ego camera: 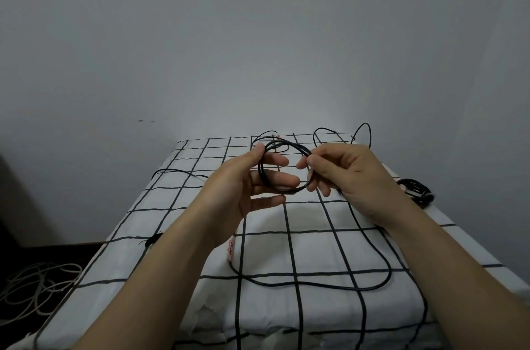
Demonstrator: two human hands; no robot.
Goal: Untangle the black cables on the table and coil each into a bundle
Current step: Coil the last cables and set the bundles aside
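Both hands were raised over the middle of the desk point(312, 252), holding a black coil point(263, 177) of cable between them. The left hand point(249, 186) gripped the coil's left side, thumb on top and fingers stretched through the ring. The right hand point(348, 174) pinched the coil's right side between thumb and forefinger, its other fingers curled beneath. From under the right hand a loose tail point(368, 289) dropped to the checked cloth and swept in a wide curve toward the near edge. A wound bundle point(415, 190) lay at the desk's right edge, just beyond the right wrist. More loose cables point(315, 136) lay at the far end, possibly tangled together
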